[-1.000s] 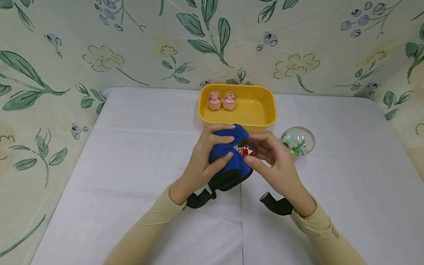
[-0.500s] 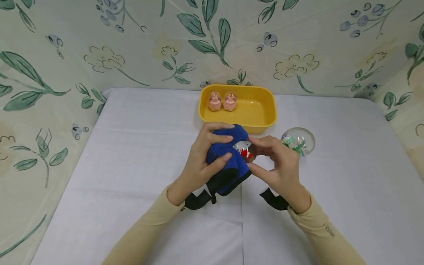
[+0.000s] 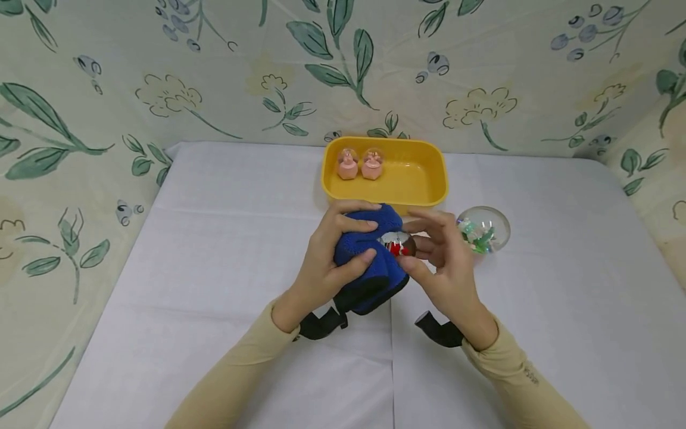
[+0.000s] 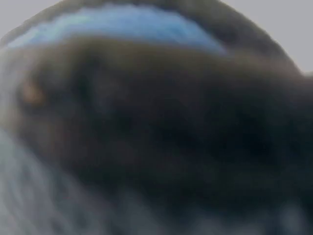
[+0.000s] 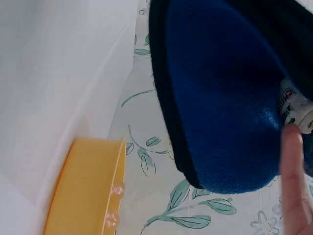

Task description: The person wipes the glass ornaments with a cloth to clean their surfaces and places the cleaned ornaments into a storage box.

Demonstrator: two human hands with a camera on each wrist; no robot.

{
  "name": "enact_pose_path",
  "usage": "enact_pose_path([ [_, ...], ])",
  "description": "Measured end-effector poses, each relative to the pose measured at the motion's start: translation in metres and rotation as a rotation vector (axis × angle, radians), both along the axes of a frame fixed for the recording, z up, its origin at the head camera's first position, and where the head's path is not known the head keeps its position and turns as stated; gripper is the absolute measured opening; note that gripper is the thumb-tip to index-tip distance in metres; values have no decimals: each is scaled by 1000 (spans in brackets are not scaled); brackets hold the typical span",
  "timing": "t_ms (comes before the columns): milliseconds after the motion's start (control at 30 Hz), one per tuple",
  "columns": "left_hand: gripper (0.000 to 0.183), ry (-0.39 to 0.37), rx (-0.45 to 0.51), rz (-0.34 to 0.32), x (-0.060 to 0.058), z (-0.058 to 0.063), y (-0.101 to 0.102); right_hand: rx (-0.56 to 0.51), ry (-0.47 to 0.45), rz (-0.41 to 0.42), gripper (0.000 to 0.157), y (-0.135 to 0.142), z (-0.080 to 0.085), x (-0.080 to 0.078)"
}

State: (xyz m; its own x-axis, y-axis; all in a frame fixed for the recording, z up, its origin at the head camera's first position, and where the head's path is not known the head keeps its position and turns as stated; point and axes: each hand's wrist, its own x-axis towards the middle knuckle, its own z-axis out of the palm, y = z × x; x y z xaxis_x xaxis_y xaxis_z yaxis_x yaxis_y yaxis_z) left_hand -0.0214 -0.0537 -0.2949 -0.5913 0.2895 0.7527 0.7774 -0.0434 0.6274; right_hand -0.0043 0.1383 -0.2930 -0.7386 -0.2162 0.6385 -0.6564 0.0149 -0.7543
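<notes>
My left hand (image 3: 334, 250) grips a blue cloth with black edging (image 3: 367, 238), which is folded around a small snow globe (image 3: 398, 244). A red and white figure shows inside the globe, whose left part is covered by the cloth. My right hand (image 3: 445, 256) holds the globe's exposed side between thumb and fingers. In the right wrist view, a fingertip (image 5: 292, 134) lies against the globe's white lettered part (image 5: 292, 105), with a flap of the cloth (image 5: 220, 112) hanging beside it. The left wrist view is mostly dark and blurred, with a pale blue strip of cloth (image 4: 122, 23).
Behind the hands stands a yellow tray (image 3: 436, 196) with two small pink globes (image 3: 347, 165) at its left end. To the right, a larger clear globe (image 3: 495, 223) with green and white decoration rests on the white tablecloth (image 3: 214, 256). Patterned fabric (image 3: 214, 71) rises behind the table.
The right hand's fingers have shifted around the globe, spreading and closing on it again. More of the red and white figure shows now. The left hand and cloth have hardly moved.
</notes>
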Motion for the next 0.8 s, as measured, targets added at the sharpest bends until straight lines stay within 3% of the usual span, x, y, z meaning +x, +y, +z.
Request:
enact_pose_path([
  [133, 44, -88, 51, 8, -1, 1, -2, 76, 230, 47, 56, -1, 1, -3],
  [233, 48, -118, 56, 2, -1, 3, -3, 159, 358, -11, 49, 0, 2, -5],
  [333, 47, -115, 31, -24, -1, 4, -4, 167, 390, -56, 50, 2, 2, -6],
  [433, 43, -58, -15, -30, -1, 2, -3, 127, 301, -57, 54, 3, 1, -6],
  [533, 40, 12, -72, -13, -1, 1, -2, 39, 88, -29, 52, 2, 0, -2],
  [667, 40, 44, -137, -3, 0, -1, -1, -45, -194, -13, 34, 2, 2, 3],
  [733, 39, 40, -150, -6, 0, -1, -2, -48, -263, -11, 28, 3, 3, 4],
  [800, 39, 21, -137, -7, -1, -1, -2, -15, -250, -17, 30, 3, 3, 4],
])
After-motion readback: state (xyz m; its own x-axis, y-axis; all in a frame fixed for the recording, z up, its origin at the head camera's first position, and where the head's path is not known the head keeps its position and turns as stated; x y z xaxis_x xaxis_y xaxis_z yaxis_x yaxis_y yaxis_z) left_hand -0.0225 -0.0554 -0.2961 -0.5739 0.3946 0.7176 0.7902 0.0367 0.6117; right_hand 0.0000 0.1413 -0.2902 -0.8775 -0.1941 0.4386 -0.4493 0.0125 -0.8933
